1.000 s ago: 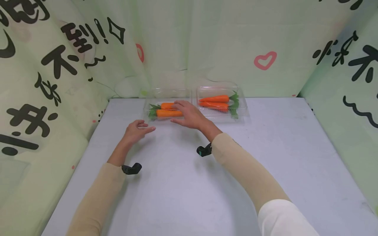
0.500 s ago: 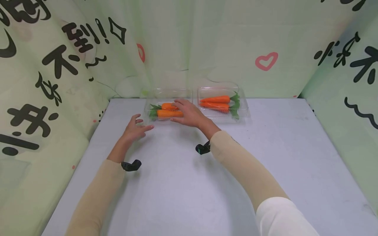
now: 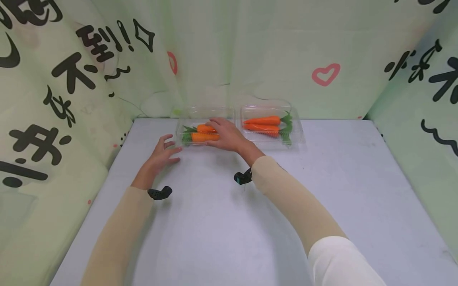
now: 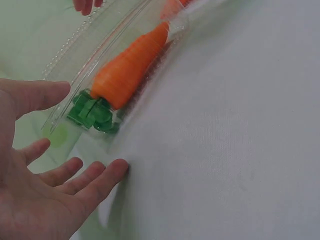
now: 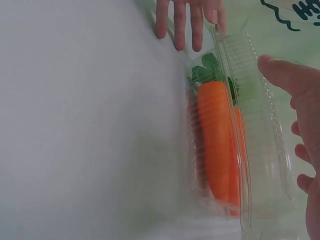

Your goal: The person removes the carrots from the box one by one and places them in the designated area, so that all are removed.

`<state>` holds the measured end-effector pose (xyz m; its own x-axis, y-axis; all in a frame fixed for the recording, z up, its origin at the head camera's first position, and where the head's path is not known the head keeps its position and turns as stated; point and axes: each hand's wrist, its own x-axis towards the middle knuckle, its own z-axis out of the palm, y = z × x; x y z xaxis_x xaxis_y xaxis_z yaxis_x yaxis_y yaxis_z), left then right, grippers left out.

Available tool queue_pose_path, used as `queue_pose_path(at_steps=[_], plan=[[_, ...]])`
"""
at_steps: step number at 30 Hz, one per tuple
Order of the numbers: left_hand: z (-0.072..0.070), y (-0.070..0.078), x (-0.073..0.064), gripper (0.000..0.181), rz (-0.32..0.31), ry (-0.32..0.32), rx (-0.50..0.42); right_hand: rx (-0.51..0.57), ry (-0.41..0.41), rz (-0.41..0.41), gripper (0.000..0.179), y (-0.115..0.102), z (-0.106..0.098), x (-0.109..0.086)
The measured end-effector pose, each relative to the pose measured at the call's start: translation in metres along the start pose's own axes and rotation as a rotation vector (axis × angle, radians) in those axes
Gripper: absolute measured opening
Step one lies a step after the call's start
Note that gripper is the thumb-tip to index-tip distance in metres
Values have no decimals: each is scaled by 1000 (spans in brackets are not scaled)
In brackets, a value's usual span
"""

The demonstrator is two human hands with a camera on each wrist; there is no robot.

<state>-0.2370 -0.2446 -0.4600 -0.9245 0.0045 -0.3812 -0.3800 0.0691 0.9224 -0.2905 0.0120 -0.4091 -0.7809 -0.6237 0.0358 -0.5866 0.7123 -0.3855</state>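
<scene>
Two clear plastic boxes stand side by side at the far table edge in the head view. In the left clear box lie two orange carrots with green tops at the left end. My right hand reaches over its right part with fingers loosely extended; contact is unclear. Spread fingers of my left hand are just left of that same box, apart from it in the left wrist view. The right clear box contains two more carrots, their green leaves pointing right. Neither hand holds anything.
The white table extends toward the person. Pale green curtains with black lettering and heart outlines surround it at the back and sides. A black camera is strapped at each wrist.
My left hand has moved slightly forward toward the left box, its fingers turning and spreading. The right hand stays over the box, nearly in place. The boxes and carrots have not visibly moved.
</scene>
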Motion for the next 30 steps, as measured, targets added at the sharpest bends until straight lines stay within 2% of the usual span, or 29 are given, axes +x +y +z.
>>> queue_pose_path(at_steps=[9, 14, 21, 30], plan=[[-6, 0, 6, 73, 7, -40, -51, 1, -3, 18, 68, -2, 1, 4], [-10, -2, 10, 73, 18, -57, -46, -12, 6, 23, 67, 1, 4, 6], [-11, -3, 15, 75, 18, -63, -31, -29, 5, 49, 74, 3, 5, 10], [-8, -4, 20, 76, 33, -86, -90, -77, -17, 72, 81, 3, 9, 16]])
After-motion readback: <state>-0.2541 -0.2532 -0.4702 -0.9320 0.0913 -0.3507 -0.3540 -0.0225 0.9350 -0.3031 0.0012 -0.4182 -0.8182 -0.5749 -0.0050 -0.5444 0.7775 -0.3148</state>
